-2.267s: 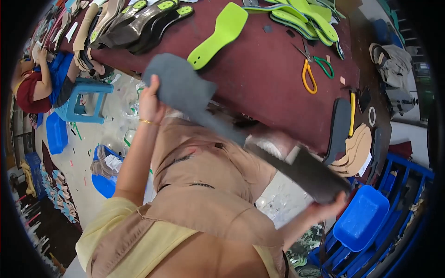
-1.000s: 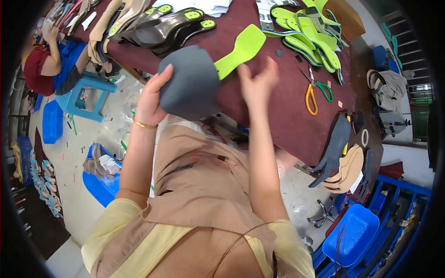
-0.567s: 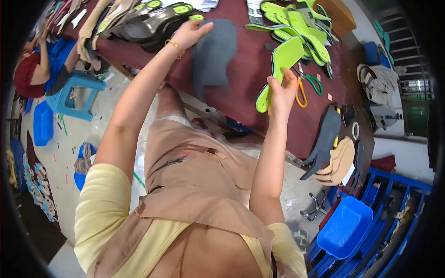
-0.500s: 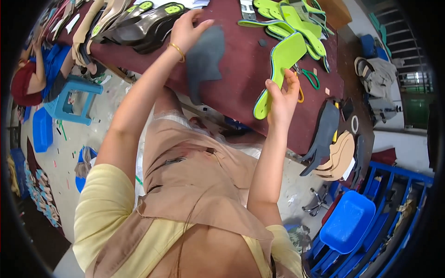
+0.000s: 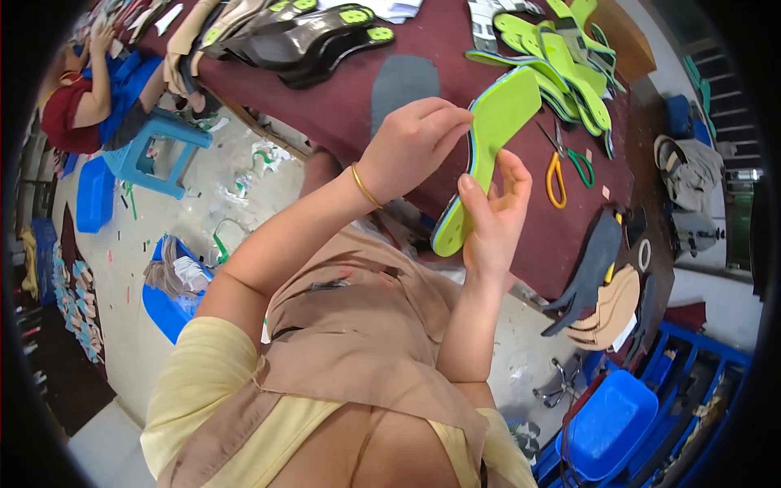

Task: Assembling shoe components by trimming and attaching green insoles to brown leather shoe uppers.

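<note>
A bright green insole [image 5: 506,102] with a blue-edged side is held up tilted over the front of the maroon table. My right hand [image 5: 495,215] grips its lower part, thumb on the near face and fingers around the edge. At the insole's left edge, about midway up, my left hand [image 5: 415,146] is closed in a pinch, a gold bangle on its wrist. Whether a separate thin layer is between those fingertips is too small to tell. Behind my left hand lies a flat dark grey insole-shaped sheet [image 5: 404,85], partly covered by the hand.
More green insoles [image 5: 561,61] lie piled at the far right of the maroon table [image 5: 325,110]. Scissors [image 5: 557,167] with orange and green handles lie beside them. Dark glossy insoles [image 5: 305,45] stand at the far left. A blue basin [image 5: 610,423] is lower right; a person sits far left.
My left hand has come right and nearer, from above the dark sheet to the green insole's edge, and has closed. The right hand keeps its grip; the whole view has shifted.
</note>
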`<action>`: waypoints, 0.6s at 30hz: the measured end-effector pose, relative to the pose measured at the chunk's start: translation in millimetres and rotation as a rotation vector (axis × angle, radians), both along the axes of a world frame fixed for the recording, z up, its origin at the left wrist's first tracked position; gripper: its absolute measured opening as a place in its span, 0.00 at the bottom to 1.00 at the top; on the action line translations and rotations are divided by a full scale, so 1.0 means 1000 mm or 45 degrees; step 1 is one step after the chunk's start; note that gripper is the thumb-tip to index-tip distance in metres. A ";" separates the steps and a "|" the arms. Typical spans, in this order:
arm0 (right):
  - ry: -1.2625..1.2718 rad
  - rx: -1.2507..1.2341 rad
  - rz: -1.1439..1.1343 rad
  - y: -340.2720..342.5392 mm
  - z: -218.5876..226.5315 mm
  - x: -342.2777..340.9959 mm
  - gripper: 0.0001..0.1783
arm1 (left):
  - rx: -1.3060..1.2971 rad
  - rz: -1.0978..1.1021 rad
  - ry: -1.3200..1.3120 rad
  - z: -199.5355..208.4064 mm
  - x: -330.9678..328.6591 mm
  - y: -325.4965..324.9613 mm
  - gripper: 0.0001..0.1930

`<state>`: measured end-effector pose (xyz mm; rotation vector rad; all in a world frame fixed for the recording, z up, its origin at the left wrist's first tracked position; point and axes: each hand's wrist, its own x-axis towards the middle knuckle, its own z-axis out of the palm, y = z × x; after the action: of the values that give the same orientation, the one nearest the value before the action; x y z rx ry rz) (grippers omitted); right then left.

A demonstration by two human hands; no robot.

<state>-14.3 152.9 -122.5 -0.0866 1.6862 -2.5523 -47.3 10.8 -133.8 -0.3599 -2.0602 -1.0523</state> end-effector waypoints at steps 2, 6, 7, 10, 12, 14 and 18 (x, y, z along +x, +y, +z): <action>0.051 0.046 -0.014 -0.004 0.001 0.001 0.31 | -0.113 -0.044 0.022 0.003 0.002 -0.009 0.07; 0.050 0.029 0.039 -0.012 0.005 0.002 0.31 | -0.371 -0.105 0.124 0.005 -0.001 -0.034 0.09; 0.046 0.029 0.033 -0.013 0.006 0.004 0.31 | -0.431 -0.114 0.157 0.004 -0.002 -0.039 0.10; 0.059 0.079 0.033 -0.019 0.006 0.003 0.30 | -0.620 -0.152 0.182 0.006 -0.007 -0.049 0.10; 0.110 0.125 0.019 -0.021 0.006 0.004 0.30 | -0.650 -0.143 0.172 0.006 -0.011 -0.049 0.10; 0.105 0.124 0.010 -0.024 0.005 0.004 0.31 | -0.682 -0.132 0.163 0.006 -0.013 -0.046 0.10; 0.129 0.159 -0.014 -0.029 0.006 0.006 0.32 | -0.507 -0.068 0.100 0.002 -0.012 -0.043 0.10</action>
<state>-8.8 123.5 -116.1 -0.2019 1.8820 -2.4826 -59.0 -32.4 -131.4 -0.6485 -2.1929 -0.6399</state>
